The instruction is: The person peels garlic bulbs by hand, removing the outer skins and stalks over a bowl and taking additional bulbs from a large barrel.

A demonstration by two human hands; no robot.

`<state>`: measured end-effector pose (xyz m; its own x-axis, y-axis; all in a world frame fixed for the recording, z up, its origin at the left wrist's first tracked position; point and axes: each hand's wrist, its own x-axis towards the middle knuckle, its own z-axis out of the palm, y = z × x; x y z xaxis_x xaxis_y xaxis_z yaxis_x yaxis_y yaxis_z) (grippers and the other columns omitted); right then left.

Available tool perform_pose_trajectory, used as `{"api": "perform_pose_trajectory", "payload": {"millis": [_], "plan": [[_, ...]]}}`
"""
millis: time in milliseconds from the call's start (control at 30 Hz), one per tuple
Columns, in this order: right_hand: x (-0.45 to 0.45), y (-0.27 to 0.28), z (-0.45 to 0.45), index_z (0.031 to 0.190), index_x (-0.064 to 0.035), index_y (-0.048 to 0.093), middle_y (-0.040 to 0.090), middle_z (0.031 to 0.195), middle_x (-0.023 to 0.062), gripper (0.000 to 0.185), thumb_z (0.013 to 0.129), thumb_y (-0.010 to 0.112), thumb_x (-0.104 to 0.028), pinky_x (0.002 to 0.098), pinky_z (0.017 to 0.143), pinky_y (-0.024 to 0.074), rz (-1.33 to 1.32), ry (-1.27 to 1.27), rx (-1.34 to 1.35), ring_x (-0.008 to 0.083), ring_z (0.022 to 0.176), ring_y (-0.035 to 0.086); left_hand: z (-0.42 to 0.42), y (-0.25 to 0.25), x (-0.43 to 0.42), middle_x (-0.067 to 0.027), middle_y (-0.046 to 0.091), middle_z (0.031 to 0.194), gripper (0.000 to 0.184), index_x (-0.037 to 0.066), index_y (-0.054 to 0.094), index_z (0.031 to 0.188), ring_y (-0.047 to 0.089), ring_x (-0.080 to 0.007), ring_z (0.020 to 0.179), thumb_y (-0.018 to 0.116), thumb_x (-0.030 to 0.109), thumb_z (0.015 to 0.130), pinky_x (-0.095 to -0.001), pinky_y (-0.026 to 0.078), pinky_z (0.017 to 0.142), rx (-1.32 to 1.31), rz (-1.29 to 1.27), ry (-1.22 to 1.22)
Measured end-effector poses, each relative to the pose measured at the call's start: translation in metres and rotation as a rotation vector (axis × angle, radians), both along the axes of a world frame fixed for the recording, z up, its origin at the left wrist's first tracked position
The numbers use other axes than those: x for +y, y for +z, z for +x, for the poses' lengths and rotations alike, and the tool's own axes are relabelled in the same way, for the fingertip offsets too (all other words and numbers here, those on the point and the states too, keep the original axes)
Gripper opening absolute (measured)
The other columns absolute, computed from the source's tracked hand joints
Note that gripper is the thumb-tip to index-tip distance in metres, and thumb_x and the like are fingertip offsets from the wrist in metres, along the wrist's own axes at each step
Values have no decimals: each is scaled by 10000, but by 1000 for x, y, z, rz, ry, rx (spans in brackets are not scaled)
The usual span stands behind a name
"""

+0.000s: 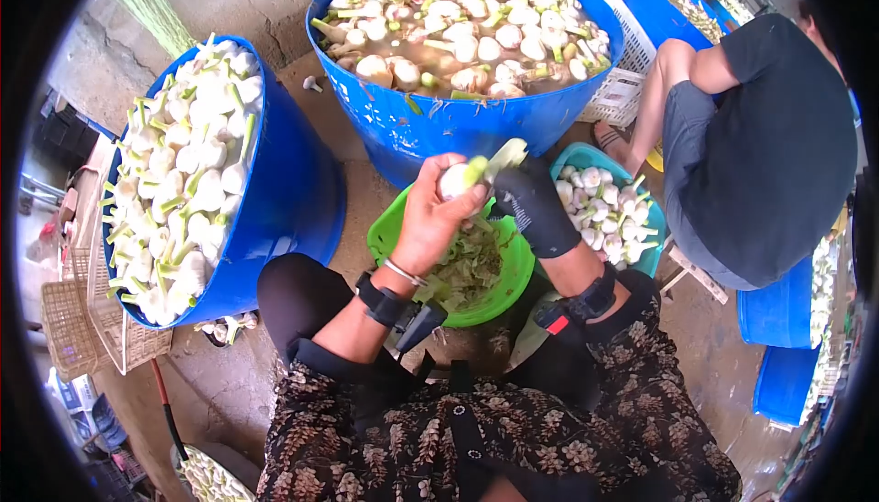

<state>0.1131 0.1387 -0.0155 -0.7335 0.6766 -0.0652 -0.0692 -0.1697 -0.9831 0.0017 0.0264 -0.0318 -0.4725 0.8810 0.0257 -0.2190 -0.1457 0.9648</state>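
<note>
My left hand, bare with a bangle at the wrist, is closed around a white garlic bulb with a cut green stem. Beside it, my right hand wears a dark glove, its fingers pressed together on a pale strip of garlic skin at the stem end. The grip's exact contact is partly hidden by the glove. Below both hands, a bright green basin holds peeled-off skins and leaves. At the right, a teal basin contains peeled garlic bulbs.
A large blue tub of garlic in murky water stands ahead. Another blue tub, heaped with garlic, leans at the left near plastic crates. A person in a dark shirt sits close at the right, near more blue containers.
</note>
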Motion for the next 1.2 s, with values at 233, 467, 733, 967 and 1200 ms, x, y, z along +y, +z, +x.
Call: {"api": "perform_pose_trajectory", "payload": {"millis": [233,467,733,967,1200], "plan": [[50,-41,1,876,-14,627,589,683,36,183,782,568,-159,295,521,459,5,-61,-38,162,544,565,0,33,-13,-50,593,937,531,58,480,1261,563,-100,750,697,137,782,-244,492,653,-190,157,-234],[20,-49,16,1241,-69,529,651,945,130,523,772,704,-221,369,762,504,1105,292,-393,251,855,634,-25,37,-27,-38,520,1089,722,93,385,1288,538,-139,992,768,19,680,-297,461,884,250,55,-78],[3,16,14,1066,-27,568,630,830,84,266,826,672,-80,304,654,496,767,86,7,149,681,590,-21,31,-26,-61,549,1135,668,54,421,1282,567,-141,969,736,26,694,-286,474,865,158,45,-165],[-5,21,13,921,-8,566,572,693,52,100,882,593,-95,279,533,444,256,213,48,92,562,508,-34,20,-20,-71,559,1159,494,101,443,1298,597,-159,889,625,97,839,-269,517,655,-395,166,-219],[-2,5,17,938,-5,578,567,701,8,128,891,601,-122,251,528,459,462,184,58,74,569,513,-17,22,-12,-56,562,1186,607,81,404,1378,580,-140,933,680,146,842,-264,506,699,-151,135,-144]]}}
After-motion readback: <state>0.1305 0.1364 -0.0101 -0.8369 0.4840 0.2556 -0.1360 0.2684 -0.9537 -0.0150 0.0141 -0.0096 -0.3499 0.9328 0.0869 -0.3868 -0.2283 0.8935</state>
